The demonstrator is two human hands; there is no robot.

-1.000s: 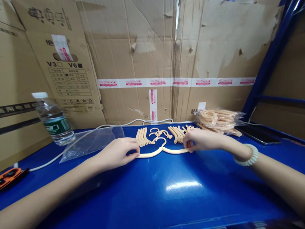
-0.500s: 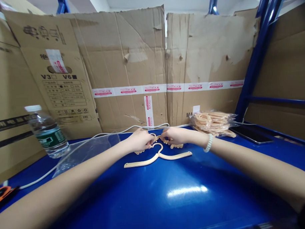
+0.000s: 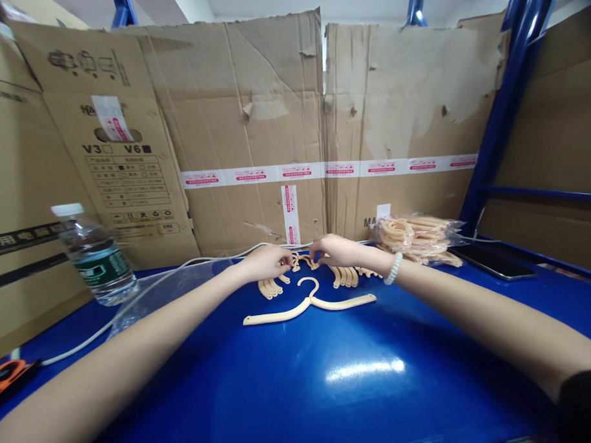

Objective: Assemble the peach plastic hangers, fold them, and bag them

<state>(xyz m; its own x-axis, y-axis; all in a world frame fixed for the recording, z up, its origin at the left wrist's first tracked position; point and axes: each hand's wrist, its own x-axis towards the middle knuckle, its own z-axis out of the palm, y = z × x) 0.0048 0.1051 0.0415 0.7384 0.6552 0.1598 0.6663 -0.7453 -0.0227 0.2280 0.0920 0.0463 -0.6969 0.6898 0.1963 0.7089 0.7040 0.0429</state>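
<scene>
A beige folding clothes hanger (image 3: 310,301) lies on the blue table, its hook pointing away from me and its two arms spread sideways. Just beyond the hook, my left hand (image 3: 268,262) has its fingers curled beside small beige plastic pieces (image 3: 295,263). Across from it, my right hand (image 3: 336,251) is bent down over the same group, fingertips pressed together. What either hand pinches is too small and hidden to make out. Fanned curved hanger arms (image 3: 269,288) rest below my left hand. A similar fan of arms (image 3: 346,276) lies under my right wrist.
Bagged beige parts (image 3: 417,236) and a dark phone (image 3: 493,261) lie at the right. On the left stand a water bottle (image 3: 100,264) and a clear plastic bag (image 3: 181,277), with a white cable (image 3: 147,290) crossing there. Cardboard sheets (image 3: 248,120) wall off the back.
Both hands have lifted slightly and drawn back from the fanned pieces, which show more now. The view has shifted a little; the spread hanger stays in place.
</scene>
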